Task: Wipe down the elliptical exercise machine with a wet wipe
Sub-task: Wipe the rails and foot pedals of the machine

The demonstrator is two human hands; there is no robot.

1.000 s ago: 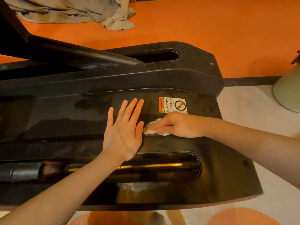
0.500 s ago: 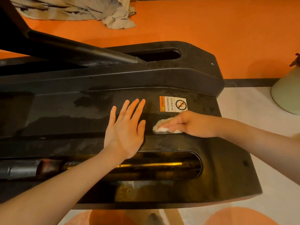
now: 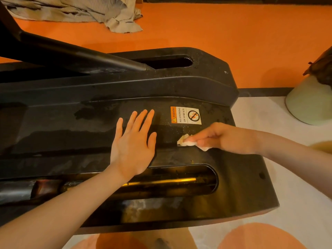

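Head view, the only one given: elliptical machine [image 3: 89, 126] lies low across the frame, its long axis running left to right, with the rounded end of its black housing to the person's right. Right hand [image 3: 222, 138] pinches a crumpled white wet wipe [image 3: 186, 143] between curled fingers and presses it on the flat centre panel, just below the warning sticker [image 3: 186, 115] and near the ridge that edges the lower slot. Left hand [image 3: 133, 146] lies flat on the same panel, fingers straight and spread, holding nothing, a little apart from the wipe on its left. The right hand is plainly the nearer to the unwiped end.

Housing looks like hard moulded plastic, matte black, speckled with pale dust around the sticker and towards the end, while darker glossy patches left of the flat hand suggest damp. A brassy metal rail [image 3: 161, 181] shines inside the lower slot; a black tube [image 3: 80, 54] slants into the upper slot. I judge the coming stroke should run along the long axis, rightwards over the dusty end.

Orange floor [image 3: 233, 33] lies beyond, with rumpled grey cloth [image 3: 71, 11] on it.
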